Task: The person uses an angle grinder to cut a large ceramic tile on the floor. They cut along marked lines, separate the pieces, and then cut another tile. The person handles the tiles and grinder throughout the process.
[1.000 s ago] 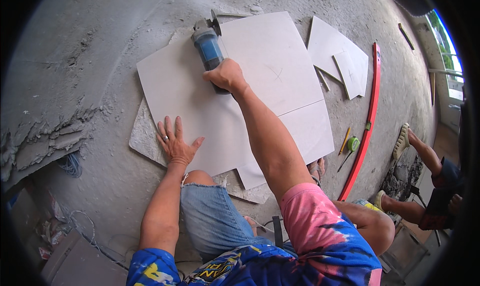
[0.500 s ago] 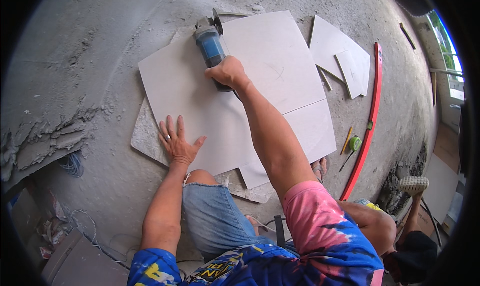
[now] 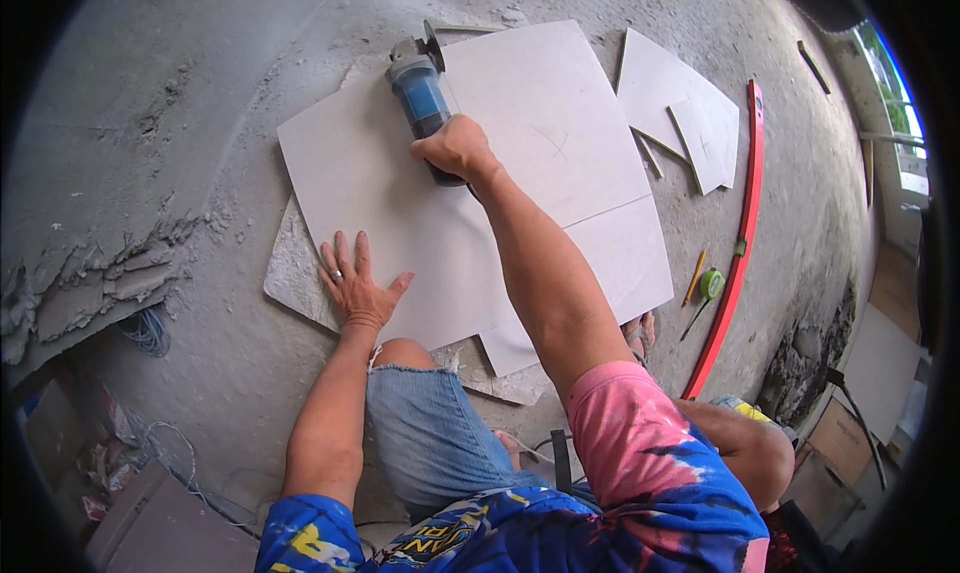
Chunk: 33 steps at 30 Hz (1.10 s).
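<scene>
My right hand (image 3: 455, 150) is wrapped round the rear body of a blue and black angle grinder (image 3: 422, 98). The grinder's dark disc (image 3: 434, 45) stands upright at the far edge of a large pale tile (image 3: 520, 123), by a thin line running down its surface. I cannot tell whether the disc is spinning or touching the tile. My left hand (image 3: 358, 285) lies flat on the tile's near left part, fingers spread, a ring on one finger. Under the tile, a rough-surfaced slab (image 3: 300, 273) sticks out at the left and near sides.
Tile offcuts (image 3: 690, 113) lie to the right. Beyond them is a long red level (image 3: 742, 243), with a green tape measure (image 3: 711, 284) and a yellow pencil (image 3: 694, 278) beside it. Cables (image 3: 180, 463) trail at lower left. A cardboard box (image 3: 840, 441) stands at lower right.
The other person's hand with a pale, ridged-soled object at the lower right has gone from view. Both my hands and the grinder stay almost where they were.
</scene>
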Motion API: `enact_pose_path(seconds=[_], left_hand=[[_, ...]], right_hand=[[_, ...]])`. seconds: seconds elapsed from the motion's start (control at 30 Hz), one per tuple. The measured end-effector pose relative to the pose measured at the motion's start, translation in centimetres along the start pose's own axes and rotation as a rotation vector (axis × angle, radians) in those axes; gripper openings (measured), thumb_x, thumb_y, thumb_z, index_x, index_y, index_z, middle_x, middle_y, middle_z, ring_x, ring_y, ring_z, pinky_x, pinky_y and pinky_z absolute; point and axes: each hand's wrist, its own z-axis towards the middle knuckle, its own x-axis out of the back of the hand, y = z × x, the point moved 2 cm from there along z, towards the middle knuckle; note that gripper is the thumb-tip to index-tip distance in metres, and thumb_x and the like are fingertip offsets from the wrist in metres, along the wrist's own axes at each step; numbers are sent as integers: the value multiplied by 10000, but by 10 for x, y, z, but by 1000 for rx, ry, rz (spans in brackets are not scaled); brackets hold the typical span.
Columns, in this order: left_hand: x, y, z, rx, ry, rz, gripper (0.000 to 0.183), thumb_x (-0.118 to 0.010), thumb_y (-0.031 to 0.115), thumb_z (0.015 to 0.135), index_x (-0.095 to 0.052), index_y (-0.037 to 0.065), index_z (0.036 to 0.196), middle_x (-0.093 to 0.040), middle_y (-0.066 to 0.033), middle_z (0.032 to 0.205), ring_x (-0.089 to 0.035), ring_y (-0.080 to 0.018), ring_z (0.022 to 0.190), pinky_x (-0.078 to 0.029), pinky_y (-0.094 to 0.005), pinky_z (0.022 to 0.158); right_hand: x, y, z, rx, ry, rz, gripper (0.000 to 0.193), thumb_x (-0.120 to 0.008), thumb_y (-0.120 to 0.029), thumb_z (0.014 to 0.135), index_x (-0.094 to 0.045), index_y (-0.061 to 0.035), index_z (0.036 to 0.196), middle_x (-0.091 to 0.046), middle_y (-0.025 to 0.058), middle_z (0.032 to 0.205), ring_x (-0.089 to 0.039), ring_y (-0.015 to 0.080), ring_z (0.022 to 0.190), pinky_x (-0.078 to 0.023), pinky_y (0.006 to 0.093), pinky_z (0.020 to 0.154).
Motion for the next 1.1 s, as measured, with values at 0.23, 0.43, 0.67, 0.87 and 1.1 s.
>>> enact_pose_path(seconds=[0.23,0.43,0.67,0.87,1.1], left_hand=[[-1,0,0,-9,17,-9,1156,-593,855,741,-205,227,1631,-107,-159,1677,-38,-421,1547,-36,-615,1222],[-1,-1,0,-18,32,7,1148,-586,856,748,-207,226,1630,-116,-161,1673,-58,-425,1542,-56,-618,1220],[2,0,0,-17,26,6,1140,-582,855,753,-213,225,1628,-121,-162,1670,-64,-424,1541,-60,-614,1222],[1,0,0,-10,14,17,1148,-577,860,750,-207,224,1630,-116,-162,1672,-51,-422,1543,-38,-609,1227],[-1,0,0,-6,14,7,1154,-583,861,742,-208,228,1631,-114,-162,1673,-50,-423,1543,-47,-617,1221]], right_hand=[[-3,5,-2,18,24,-10,518,-797,-335,620,-743,78,927,-738,252,962,-735,355,917,-574,396,833],[-3,7,-11,20,21,2,496,-782,-319,620,-744,78,915,-736,259,949,-734,364,918,-574,396,834],[-2,7,-12,13,15,6,528,-794,-326,608,-743,79,943,-734,262,977,-733,362,933,-575,394,845],[0,5,-9,-4,-11,-13,538,-794,-333,611,-746,75,957,-737,256,988,-734,356,944,-574,388,849],[0,6,-8,3,-9,-3,535,-791,-338,613,-747,75,951,-738,254,981,-735,357,935,-575,387,843]])
